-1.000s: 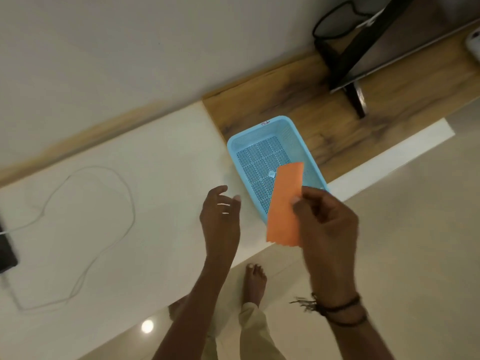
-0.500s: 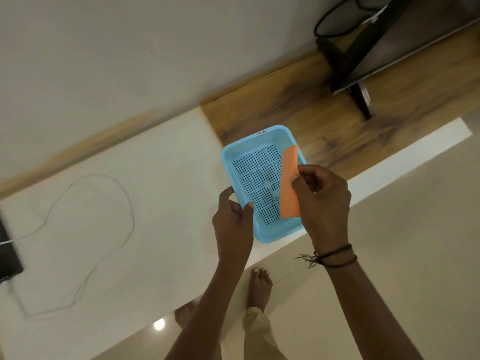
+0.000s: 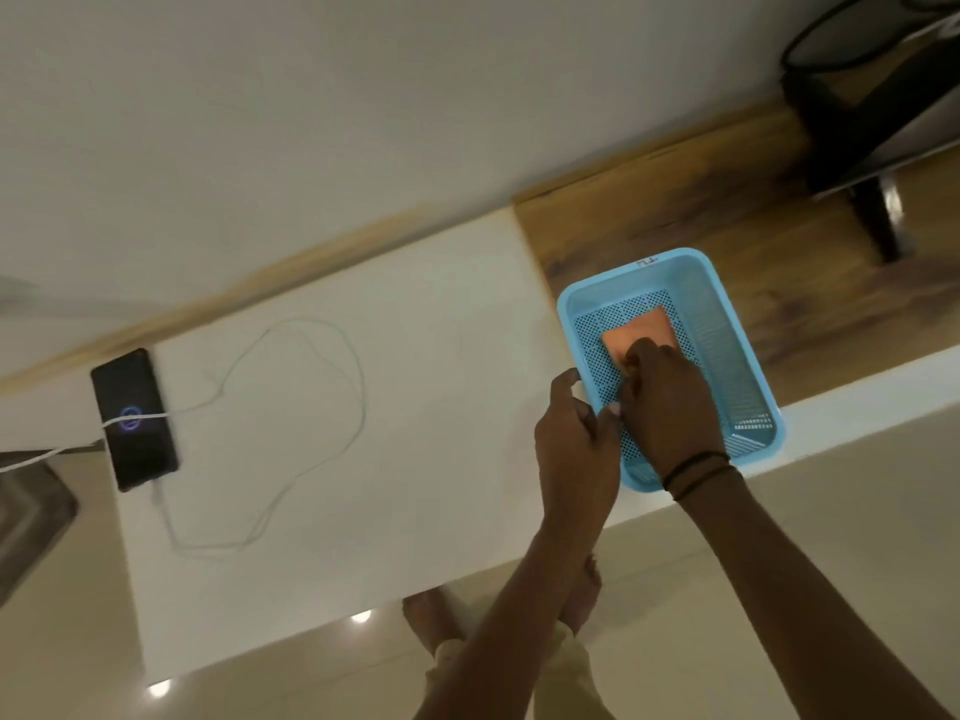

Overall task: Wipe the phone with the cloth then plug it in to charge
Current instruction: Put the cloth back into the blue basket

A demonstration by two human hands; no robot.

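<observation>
The black phone [image 3: 136, 419] lies on the white counter at the far left with a glowing ring on its screen. A white charging cable [image 3: 291, 433] is plugged into it and loops over the counter. The orange cloth [image 3: 644, 330] lies flat on the bottom of the blue basket [image 3: 727, 324]. My right hand [image 3: 662, 407] reaches into the basket, its curled fingertips holding the cloth's near edge. My left hand [image 3: 574, 444] grips the basket's left rim, thumb outside and fingers over the edge.
The white counter [image 3: 415, 407] meets a wooden shelf [image 3: 779, 241] on the right. There a black stand and dark screen [image 3: 872, 127] sit at the back right. The counter's front edge runs just below my hands. My bare feet are on the floor underneath.
My right hand has lowered the orange cloth from above the basket down onto its bottom. My left hand has moved right and taken hold of the basket's rim. The phone has come into view.
</observation>
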